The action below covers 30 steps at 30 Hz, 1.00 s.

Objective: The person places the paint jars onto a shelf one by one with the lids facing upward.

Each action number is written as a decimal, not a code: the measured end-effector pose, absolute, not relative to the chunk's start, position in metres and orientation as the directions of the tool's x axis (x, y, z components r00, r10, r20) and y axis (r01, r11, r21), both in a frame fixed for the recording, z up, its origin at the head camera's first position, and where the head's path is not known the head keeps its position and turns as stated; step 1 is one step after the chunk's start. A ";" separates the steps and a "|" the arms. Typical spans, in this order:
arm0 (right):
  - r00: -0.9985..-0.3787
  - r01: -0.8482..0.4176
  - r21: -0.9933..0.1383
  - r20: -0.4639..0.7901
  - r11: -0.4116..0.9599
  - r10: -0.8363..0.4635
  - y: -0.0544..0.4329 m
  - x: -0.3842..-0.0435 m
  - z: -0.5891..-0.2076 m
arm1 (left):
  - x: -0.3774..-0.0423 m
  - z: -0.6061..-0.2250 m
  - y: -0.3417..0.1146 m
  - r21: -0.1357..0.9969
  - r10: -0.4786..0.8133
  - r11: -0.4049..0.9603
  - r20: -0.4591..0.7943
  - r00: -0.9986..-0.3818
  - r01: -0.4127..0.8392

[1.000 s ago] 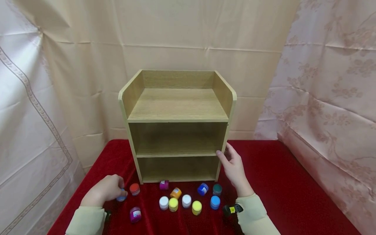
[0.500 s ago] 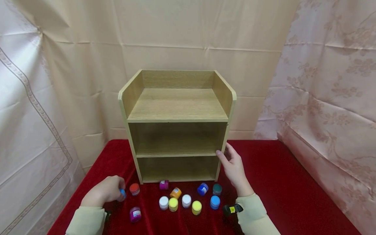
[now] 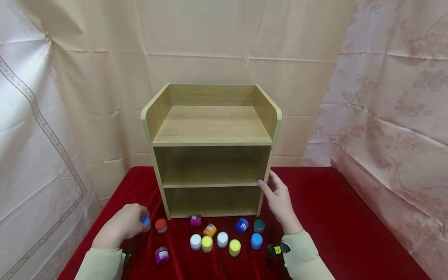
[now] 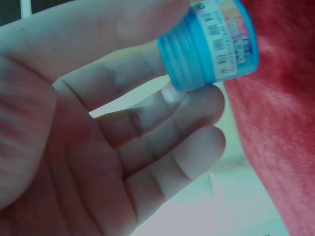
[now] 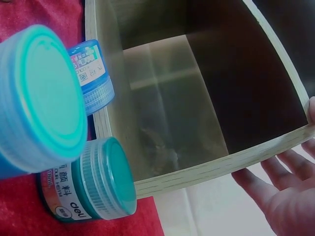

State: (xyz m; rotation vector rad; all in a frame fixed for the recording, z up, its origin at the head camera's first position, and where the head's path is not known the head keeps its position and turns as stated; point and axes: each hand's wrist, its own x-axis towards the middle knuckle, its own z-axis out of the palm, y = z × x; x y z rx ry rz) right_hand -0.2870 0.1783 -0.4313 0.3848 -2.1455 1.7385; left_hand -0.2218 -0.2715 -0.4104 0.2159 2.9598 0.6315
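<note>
My left hand [image 3: 122, 224] pinches a small light-blue paint jar [image 4: 211, 46] between thumb and fingers, over the left part of the red cloth. In the left wrist view the jar lies tilted on its side, its label showing. A red-lidded paint jar [image 3: 160, 225] stands just right of that hand, and a purple jar [image 3: 161, 256] lies nearer the front. My right hand [image 3: 279, 202] holds the right side panel of a wooden shelf [image 3: 211, 124], thumb on the front edge and fingers around the outer side. In the right wrist view its fingertips touch the panel's edge.
Several paint jars are spread before the shelf, among them white [image 3: 195, 242], yellow [image 3: 234, 247], orange [image 3: 209, 230], dark-blue [image 3: 242, 225], green [image 3: 259, 226] and light-blue [image 3: 256, 241] ones. Red cloth [image 3: 336, 225] covers the table. Curtains [image 3: 217, 42] hang behind and at both sides.
My left hand has tipped the light-blue jar and raised it a little, up and away from its earlier spot. The right hand stays on the shelf's side.
</note>
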 end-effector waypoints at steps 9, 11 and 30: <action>-0.901 -0.424 -0.882 0.435 0.205 0.007 0.178 -0.287 -0.431 | -0.205 -0.386 -0.263 0.379 0.216 0.896 0.078 -0.973 0.230; -0.903 -0.419 -0.885 0.429 0.204 0.005 0.179 -0.287 -0.432 | -0.201 -0.381 -0.261 0.374 0.225 0.895 0.098 -0.970 0.245; -0.904 -0.420 -0.888 0.428 0.188 0.003 0.178 -0.288 -0.432 | -0.193 -0.366 -0.225 0.274 0.305 0.866 0.374 -0.876 0.419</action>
